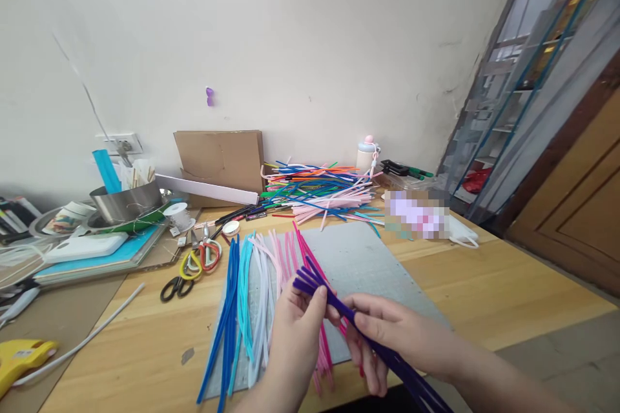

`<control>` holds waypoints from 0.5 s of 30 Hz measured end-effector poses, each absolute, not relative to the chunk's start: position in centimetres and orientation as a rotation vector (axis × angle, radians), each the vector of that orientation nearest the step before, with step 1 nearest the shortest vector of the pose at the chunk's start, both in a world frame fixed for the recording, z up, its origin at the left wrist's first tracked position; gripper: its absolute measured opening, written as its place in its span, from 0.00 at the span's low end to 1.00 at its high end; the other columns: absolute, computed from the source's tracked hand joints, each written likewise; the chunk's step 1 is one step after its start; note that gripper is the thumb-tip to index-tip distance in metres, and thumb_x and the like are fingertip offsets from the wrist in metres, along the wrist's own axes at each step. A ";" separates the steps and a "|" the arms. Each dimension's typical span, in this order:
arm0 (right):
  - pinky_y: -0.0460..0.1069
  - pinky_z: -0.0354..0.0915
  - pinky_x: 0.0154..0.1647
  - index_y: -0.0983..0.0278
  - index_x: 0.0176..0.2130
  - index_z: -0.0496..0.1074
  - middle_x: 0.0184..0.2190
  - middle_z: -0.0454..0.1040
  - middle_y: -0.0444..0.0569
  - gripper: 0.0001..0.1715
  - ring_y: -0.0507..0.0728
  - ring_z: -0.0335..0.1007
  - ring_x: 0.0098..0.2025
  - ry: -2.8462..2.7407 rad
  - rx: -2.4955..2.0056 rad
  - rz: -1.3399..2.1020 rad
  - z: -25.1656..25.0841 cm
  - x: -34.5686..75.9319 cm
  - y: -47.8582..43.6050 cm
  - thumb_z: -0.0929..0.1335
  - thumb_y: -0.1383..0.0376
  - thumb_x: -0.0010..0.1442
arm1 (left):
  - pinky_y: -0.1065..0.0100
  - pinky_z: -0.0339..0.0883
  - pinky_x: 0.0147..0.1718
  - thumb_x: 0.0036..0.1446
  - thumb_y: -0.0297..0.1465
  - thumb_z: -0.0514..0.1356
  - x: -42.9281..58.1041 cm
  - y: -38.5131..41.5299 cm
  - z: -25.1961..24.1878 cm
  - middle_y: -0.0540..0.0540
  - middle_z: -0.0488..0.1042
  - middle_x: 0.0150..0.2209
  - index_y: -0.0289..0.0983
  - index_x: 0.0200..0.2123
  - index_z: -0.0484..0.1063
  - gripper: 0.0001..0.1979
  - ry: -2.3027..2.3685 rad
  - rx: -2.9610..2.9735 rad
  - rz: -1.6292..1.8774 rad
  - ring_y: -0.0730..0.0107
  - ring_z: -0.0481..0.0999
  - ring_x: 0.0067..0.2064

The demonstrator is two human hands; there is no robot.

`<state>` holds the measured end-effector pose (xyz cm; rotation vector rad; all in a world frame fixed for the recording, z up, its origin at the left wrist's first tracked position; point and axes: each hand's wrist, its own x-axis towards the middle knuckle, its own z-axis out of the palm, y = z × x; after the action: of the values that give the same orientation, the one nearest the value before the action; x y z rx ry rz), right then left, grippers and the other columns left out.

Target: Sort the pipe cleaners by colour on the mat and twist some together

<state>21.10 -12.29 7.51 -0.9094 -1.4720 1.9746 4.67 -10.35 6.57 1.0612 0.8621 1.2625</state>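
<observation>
A bundle of dark purple pipe cleaners point(382, 352) slants across the front of the table, held in both hands. My left hand point(298, 329) pinches it near the upper ends, which fan out slightly past the thumb. Further down, my right hand point(392, 329) grips the same bundle between thumb and fingers. Below and beside my hands, sorted pipe cleaners lie on a grey cutting mat point(372, 264): dark blue ones point(227, 316), light blue ones point(246, 297), white ones point(262, 297), pale pink ones point(290, 251) and hot pink ones point(304, 242), partly hidden by my hands.
A mixed pile of pipe cleaners point(320, 190) lies at the back by a cardboard box point(217, 155) and a bottle point(367, 155). Scissors point(177, 286), pliers point(209, 251), a wire spool point(178, 216) and a yellow glue gun point(24, 358) are on the left.
</observation>
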 end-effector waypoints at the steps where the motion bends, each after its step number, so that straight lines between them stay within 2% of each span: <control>1: 0.42 0.54 0.16 0.64 0.44 0.60 0.25 0.66 0.41 0.22 0.45 0.59 0.15 -1.465 -0.916 1.988 7.4 20.8 -12.1 0.60 0.49 0.62 | 0.72 0.64 0.25 0.53 0.35 0.60 4.8 -10.4 6.4 0.52 0.70 0.18 0.34 0.30 0.67 0.10 0.847 1.063 1.249 0.75 0.68 0.21; 3: 0.40 0.46 0.15 0.64 0.39 0.61 0.21 0.59 0.38 0.21 0.43 0.50 0.15 -1.478 -0.957 1.953 7.3 20.3 -11.7 0.61 0.49 0.61 | 0.72 0.62 0.22 0.52 0.36 0.61 5.0 -10.4 6.2 0.53 0.68 0.17 0.35 0.29 0.67 0.11 0.812 1.038 1.234 0.76 0.67 0.19; 5: 0.41 0.45 0.16 0.65 0.36 0.62 0.20 0.54 0.37 0.21 0.44 0.46 0.18 -1.523 -1.003 1.856 7.2 19.9 -11.5 0.61 0.49 0.60 | 0.73 0.60 0.19 0.50 0.37 0.63 5.0 -10.4 6.1 0.52 0.70 0.21 0.35 0.31 0.66 0.12 0.796 0.991 1.248 0.77 0.66 0.19; 7: 0.42 0.47 0.19 0.65 0.33 0.62 0.21 0.54 0.38 0.22 0.45 0.46 0.20 -1.597 -1.057 1.758 7.2 19.7 -11.3 0.61 0.48 0.60 | 0.75 0.57 0.18 0.48 0.37 0.64 4.8 -10.4 6.1 0.51 0.72 0.27 0.36 0.37 0.66 0.15 0.808 0.944 1.270 0.79 0.65 0.19; 9: 0.43 0.48 0.21 0.66 0.32 0.62 0.21 0.55 0.38 0.22 0.46 0.48 0.21 -1.689 -1.134 1.682 7.3 19.6 -11.3 0.60 0.49 0.61 | 0.76 0.53 0.17 0.48 0.38 0.64 4.6 -10.4 6.1 0.53 0.70 0.23 0.36 0.39 0.65 0.18 0.842 0.944 1.242 0.80 0.62 0.18; 12: 0.44 0.52 0.25 0.66 0.34 0.65 0.23 0.58 0.41 0.21 0.48 0.51 0.24 -1.832 -1.187 1.576 7.6 19.5 -11.5 0.59 0.51 0.62 | 0.76 0.51 0.17 0.53 0.43 0.59 4.2 -10.3 5.9 0.57 0.61 0.14 0.35 0.32 0.65 0.16 0.904 1.047 1.132 0.81 0.59 0.16; 15: 0.46 0.55 0.32 0.65 0.35 0.68 0.27 0.63 0.44 0.23 0.51 0.56 0.30 -1.921 -1.207 1.417 7.6 19.7 -11.6 0.57 0.51 0.63 | 0.76 0.53 0.17 0.56 0.45 0.56 3.5 -10.0 5.7 0.58 0.60 0.13 0.36 0.29 0.62 0.17 0.915 1.123 1.080 0.80 0.59 0.15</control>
<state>19.73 -11.58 7.63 -1.2075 -1.9209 1.4169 3.54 -10.04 5.67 1.1233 0.9146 1.0804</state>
